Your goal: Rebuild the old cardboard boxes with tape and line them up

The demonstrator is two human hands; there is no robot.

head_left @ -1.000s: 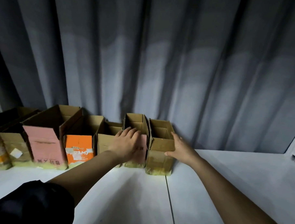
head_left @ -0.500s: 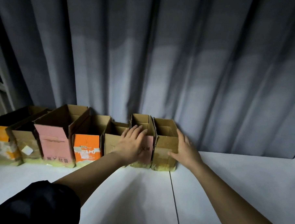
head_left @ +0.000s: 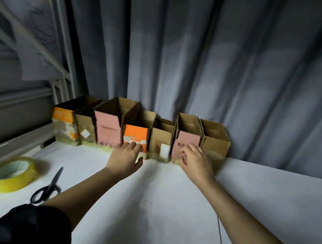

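Several open-topped cardboard boxes stand in a row against the grey curtain on the white table [head_left: 162, 205]. From the left: an orange-and-white box [head_left: 64, 125], a plain brown box [head_left: 84, 127], a tall pink box [head_left: 108, 128], an orange box [head_left: 135, 135], a brown box with a white label [head_left: 161, 140], a smaller pink box [head_left: 188, 141] and a brown box [head_left: 215, 144]. My left hand [head_left: 126, 157] touches the front of the orange box with relaxed fingers. My right hand [head_left: 195, 159] rests its fingers against the smaller pink box's front.
A roll of yellow tape [head_left: 12, 174] lies at the table's left edge, with black scissors [head_left: 48, 188] beside it. A grey metal frame [head_left: 28, 105] stands at the left behind the table. The curtain [head_left: 214, 68] closes off the back.
The view swung left, bringing the tape and scissors into sight. Both hands moved left along the row: the left from the smaller pink box to the orange box, the right from the end brown box to the pink one.
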